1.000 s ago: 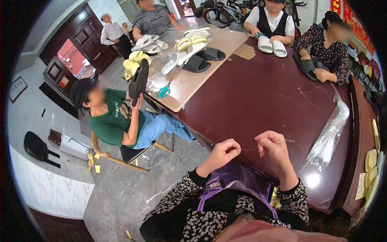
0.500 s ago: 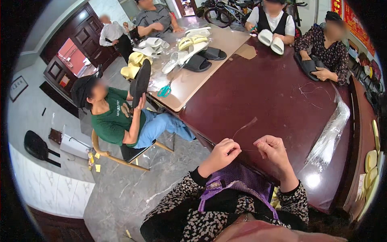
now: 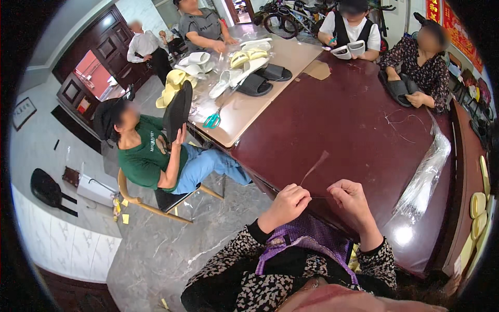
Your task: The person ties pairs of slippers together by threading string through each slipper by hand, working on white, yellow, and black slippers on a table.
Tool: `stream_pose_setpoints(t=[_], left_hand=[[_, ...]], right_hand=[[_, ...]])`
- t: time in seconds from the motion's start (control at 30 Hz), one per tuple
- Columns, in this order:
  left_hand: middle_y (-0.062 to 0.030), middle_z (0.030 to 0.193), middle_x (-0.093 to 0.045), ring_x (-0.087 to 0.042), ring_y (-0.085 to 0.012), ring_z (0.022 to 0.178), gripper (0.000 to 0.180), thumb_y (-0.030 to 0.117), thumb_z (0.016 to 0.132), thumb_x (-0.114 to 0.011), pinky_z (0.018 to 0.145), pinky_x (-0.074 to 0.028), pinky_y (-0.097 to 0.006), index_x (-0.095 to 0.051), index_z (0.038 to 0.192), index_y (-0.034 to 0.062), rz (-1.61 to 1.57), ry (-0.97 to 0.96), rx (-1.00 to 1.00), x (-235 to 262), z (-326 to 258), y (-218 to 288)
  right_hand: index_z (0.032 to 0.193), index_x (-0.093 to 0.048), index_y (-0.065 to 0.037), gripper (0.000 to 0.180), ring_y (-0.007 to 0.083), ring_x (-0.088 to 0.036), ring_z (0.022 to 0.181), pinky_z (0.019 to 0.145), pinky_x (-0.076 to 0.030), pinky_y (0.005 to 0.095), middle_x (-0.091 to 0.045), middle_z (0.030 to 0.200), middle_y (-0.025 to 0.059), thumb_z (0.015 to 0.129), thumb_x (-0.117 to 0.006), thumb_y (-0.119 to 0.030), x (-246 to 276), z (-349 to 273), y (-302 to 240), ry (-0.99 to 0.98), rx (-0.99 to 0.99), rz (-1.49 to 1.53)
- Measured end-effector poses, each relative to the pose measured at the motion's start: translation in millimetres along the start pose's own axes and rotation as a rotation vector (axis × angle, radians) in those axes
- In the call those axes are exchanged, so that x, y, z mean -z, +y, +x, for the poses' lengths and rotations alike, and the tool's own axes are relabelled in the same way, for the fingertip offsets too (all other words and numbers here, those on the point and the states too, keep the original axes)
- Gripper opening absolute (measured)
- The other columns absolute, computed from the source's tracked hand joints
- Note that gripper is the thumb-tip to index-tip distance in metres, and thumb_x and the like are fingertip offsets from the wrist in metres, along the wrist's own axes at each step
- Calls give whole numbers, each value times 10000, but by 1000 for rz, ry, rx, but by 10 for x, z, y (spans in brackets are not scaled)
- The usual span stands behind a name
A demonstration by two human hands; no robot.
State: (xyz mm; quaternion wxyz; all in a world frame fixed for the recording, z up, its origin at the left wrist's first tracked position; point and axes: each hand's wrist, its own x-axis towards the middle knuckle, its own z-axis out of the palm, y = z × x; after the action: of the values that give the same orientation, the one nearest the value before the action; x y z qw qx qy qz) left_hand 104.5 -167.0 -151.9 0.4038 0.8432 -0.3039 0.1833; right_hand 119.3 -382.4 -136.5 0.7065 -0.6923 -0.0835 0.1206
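Both forearms enter from below, patterned sleeves to the wrists, elbows tucked near the torso. Left hand (image 3: 287, 204) loosely fisted, knuckles up, thumb and forefinger pinched together at the side facing the other hand. Right hand (image 3: 352, 200) just beside it, a small gap between, back of hand up, fingers curled, thumb and forefinger tips pressed in a pinch pointing toward the left hand. Both wrists roughly level, slightly bent, the hands raised in front of the chest
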Motion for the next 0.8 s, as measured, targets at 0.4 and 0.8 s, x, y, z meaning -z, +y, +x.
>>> stream_pose_setpoints(t=[0.4,0.8], left_hand=[[-105,760,-578,-552,-296,746,62,60,768,-619,690,-438,-383,-569,777,24,52,52,10,-55,-69,-162],[-137,1143,-562,-579,-216,895,189,-7,838,-558,747,-472,-286,-577,1026,-24,-93,41,192,-120,-231,-460]], right_hand=[[821,-635,24,133,38,-458,535,464,-346,193,-543,615,-11,833,-575,-93,-47,-13,44,79,10,-36],[875,-623,8,147,65,-438,444,407,-356,217,-523,592,12,861,-541,-114,720,-300,265,482,-38,87]])
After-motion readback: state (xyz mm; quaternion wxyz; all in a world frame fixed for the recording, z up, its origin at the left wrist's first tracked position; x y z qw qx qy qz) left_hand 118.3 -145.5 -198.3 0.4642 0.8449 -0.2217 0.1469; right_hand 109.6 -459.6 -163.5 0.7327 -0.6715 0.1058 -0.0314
